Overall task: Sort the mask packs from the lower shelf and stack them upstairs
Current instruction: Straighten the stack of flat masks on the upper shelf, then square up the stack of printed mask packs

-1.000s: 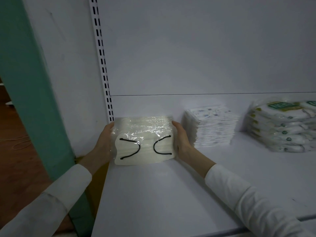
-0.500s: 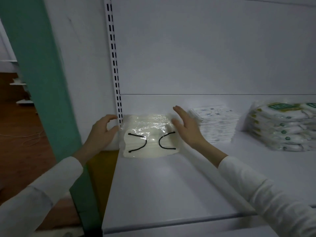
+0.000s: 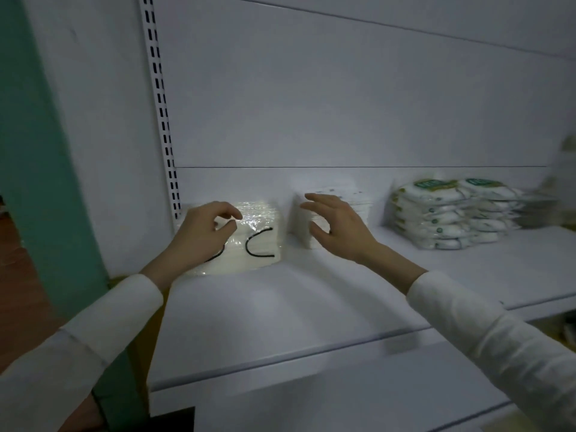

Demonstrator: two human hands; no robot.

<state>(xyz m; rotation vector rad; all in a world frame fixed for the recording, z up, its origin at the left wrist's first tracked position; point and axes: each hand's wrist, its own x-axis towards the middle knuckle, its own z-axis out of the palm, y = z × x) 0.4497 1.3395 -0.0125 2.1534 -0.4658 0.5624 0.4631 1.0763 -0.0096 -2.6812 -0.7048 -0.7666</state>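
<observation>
A clear plastic pack of cream masks with black ear loops [image 3: 255, 241] lies flat on the white shelf [image 3: 311, 307], against the back left corner. My left hand [image 3: 202, 232] hovers over the pack's left half with fingers loosely curled, holding nothing. My right hand [image 3: 336, 226] is spread in the air to the right of the pack, in front of a stack of white printed mask packs [image 3: 339, 201]. Neither hand grips anything.
A pile of white packs with green labels [image 3: 452, 213] sits further right on the shelf, with more blurred packs [image 3: 558, 194] at the right edge. A slotted upright [image 3: 160, 104] and a green pillar [image 3: 34, 151] stand at the left. The shelf's front edge [image 3: 296, 360] runs below my arms.
Both hands let go of the cream mask pack, which now lies on the shelf. The left hand moved over the pack and the right hand drew away to the right.
</observation>
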